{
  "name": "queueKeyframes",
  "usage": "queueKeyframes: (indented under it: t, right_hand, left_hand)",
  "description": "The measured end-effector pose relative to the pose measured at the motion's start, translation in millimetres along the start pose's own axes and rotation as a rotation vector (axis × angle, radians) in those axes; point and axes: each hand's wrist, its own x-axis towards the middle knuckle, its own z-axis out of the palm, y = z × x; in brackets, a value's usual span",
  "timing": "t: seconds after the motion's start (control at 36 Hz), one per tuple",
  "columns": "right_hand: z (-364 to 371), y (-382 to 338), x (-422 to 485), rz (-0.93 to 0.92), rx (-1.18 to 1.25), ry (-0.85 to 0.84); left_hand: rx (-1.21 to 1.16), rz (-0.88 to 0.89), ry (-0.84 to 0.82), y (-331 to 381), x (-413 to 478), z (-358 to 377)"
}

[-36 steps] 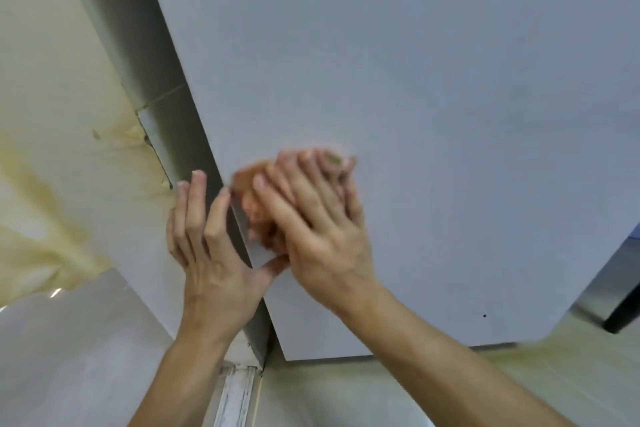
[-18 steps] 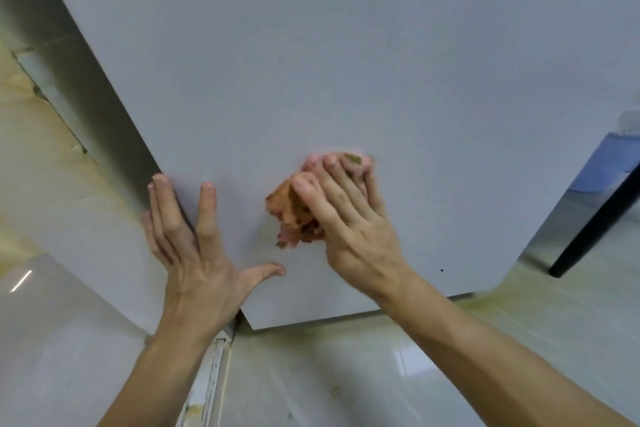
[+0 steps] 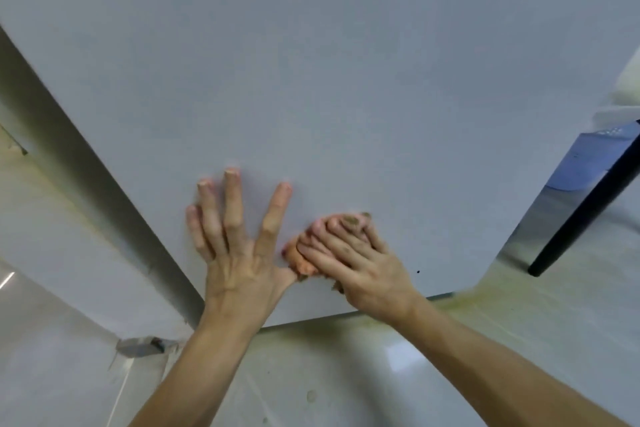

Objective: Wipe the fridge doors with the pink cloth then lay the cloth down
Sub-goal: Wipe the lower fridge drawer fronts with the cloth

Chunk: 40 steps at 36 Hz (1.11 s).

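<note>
Cloth (image 3: 300,262), a bunched pink wad, sits low on the door (image 3: 346,80), pressed against the grey face just above its bottom edge. The right hand (image 3: 356,263) covers most of it; its grip holds the wad, with the fingers bent over it and only the left end of the fabric showing. A second ago the wad was higher and near the door's left edge, so the wiping has travelled down and to the right across the panel. The view has dropped with it, and the door's top edge is now out of view.

The left hand (image 3: 239,253) has also shifted. Earlier it rested at the door's left edge. Now it lies flat on the door face just beside the cloth, its grip wide, 4 fingers straight and spread, holding nothing. Its thumb reaches the wad or nearly does; I cannot tell which.

1 small dark speck (image 3: 418,271) shows on the door just right of the right hand, not yet reached. I judge this door's lower strip to be nearly covered, with the bottom right corner left. No other door shows, and laying the cloth down is not yet begun. Below the door is a pale glossy floor (image 3: 346,374), and a dark leg (image 3: 581,211) stands at the right.
</note>
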Motion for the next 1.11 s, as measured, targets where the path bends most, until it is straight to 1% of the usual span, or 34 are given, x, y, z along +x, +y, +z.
queueKeyframes:
  t: [0.08, 0.14, 0.19, 0.25, 0.31, 0.44, 0.5, 0.56, 0.58, 0.64, 0.75, 0.81, 0.86, 0.94, 1.0, 1.06, 1.11]
  right_hand:
    - [-2, 9, -16, -0.06, -0.015, -0.111]
    - [-9, 16, -13, -0.087, -0.029, -0.125]
    - [-18, 22, -7, -0.066, -0.033, -0.097]
    - [-26, 33, 2, 0.015, -0.056, -0.004]
    - [-37, 47, 18, 0.134, -0.061, 0.113]
    - [-78, 80, 75, 0.467, 0.152, 0.363]
    - [-84, 75, 95, 0.617, 0.242, 0.483]
    - [-79, 62, 106, 0.704, 0.25, 0.549]
    - [-72, 54, 105, 0.695, 0.232, 0.56]
    - [-55, 39, 92, 0.568, 0.194, 0.505]
    - [-25, 25, 31, 0.228, 0.056, 0.207]
    - [-19, 31, 5, 0.142, -0.003, 0.113]
    - [-19, 41, -9, 0.095, -0.035, 0.062]
    - [-25, 50, -13, 0.045, -0.048, 0.001]
    - [-32, 57, -10, 0.044, -0.048, 0.002]
    - [-45, 71, 4, 0.12, -0.041, 0.082]
    - [-66, 93, 28, 0.284, 0.014, 0.216]
  left_hand:
    - [0.006, 0.035, -0.039, 12, -8, 6]
    - [0.003, 0.021, -0.044, 17, -9, 7]
    - [0.008, 0.014, -0.043, 20, -8, 7]
    - [0.004, 0.007, -0.046, 22, -5, 8]
    - [0.005, -0.006, -0.048, 24, -3, 10]
    - [0.032, -0.044, -0.017, 32, -1, 11]
    - [0.031, -0.053, 0.005, 38, 2, 11]
    - [0.02, -0.057, 0.029, 45, 8, 13]
    - [0.01, -0.063, 0.04, 48, 11, 14]
    - [-0.026, -0.093, 0.066, 52, 17, 15]
    - [-0.055, -0.102, 0.082, 56, 19, 17]
    - [-0.035, -0.091, 0.063, 55, 17, 16]
    - [-0.037, -0.064, 0.027, 56, 17, 15]
    - [-0.062, -0.031, 0.003, 60, 20, 12]
    - [-0.104, -0.025, 0.013, 63, 23, 11]
    - [-0.099, -0.026, 0.026, 65, 26, 10]
    - [-0.066, -0.02, 0.015, 66, 30, 9]
